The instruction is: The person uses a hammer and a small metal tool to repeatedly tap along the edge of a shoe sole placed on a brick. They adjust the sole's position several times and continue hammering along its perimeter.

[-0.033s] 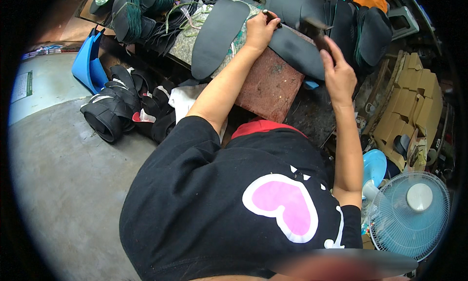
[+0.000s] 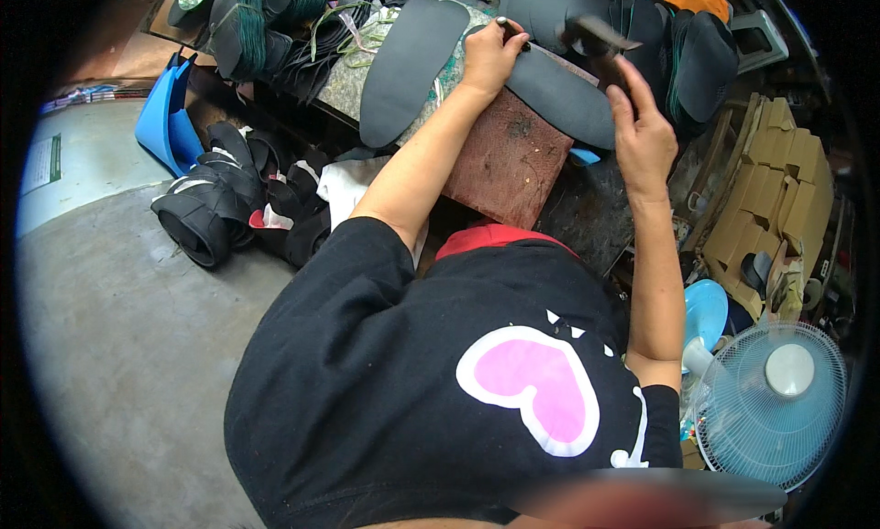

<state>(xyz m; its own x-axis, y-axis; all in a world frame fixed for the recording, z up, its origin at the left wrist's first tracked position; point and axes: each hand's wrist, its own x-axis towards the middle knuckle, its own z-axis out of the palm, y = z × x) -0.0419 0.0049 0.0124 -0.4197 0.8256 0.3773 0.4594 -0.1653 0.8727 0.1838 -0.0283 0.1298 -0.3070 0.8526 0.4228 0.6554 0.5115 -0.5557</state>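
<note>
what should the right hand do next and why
Probably tap the hammer onto the short rod-like tool: the left hand grips that tool over the dark sole-shaped piece, while the right hand holds the hammer to its right.

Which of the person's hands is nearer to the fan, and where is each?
Right. The right hand, gripping a hammer, is above and left of the fan in the picture; the left hand is farther up and left.
</note>
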